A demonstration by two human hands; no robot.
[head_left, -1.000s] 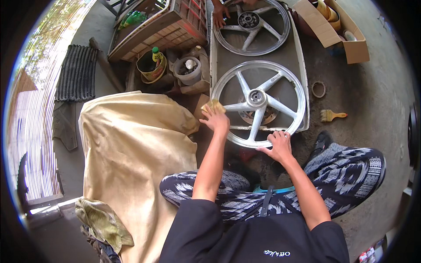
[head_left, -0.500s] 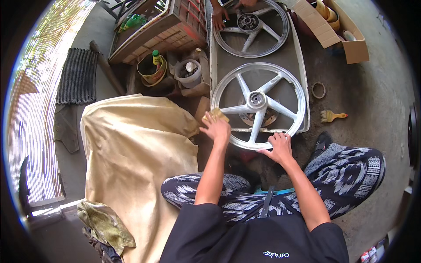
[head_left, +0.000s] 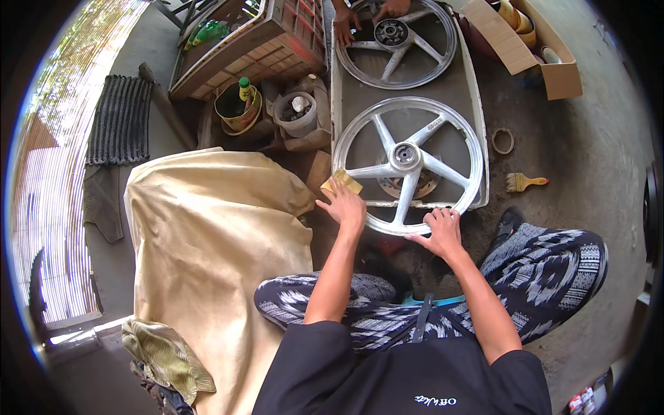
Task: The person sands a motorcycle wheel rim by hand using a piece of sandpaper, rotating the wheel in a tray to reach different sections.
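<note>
Pressing a yellow sanding pad point(head_left: 340, 182) flat on the silver spoked wheel point(head_left: 408, 162) rim, the left hand point(head_left: 346, 205) rubs while the right hand point(head_left: 439, 232), fingers curled over the near rim, steadies it.

The one camera sat on my head, left of its twin, and looked steeply down past my chest to the ground before me. It was near enough that my forearms rose from the lower edge and my left hand point(head_left: 344, 205) and right hand point(head_left: 438, 232) lay about the middle. The fisheye bent the tray point(head_left: 477, 131) edges toward a dark round rim; no second view was there to share the scene
</note>
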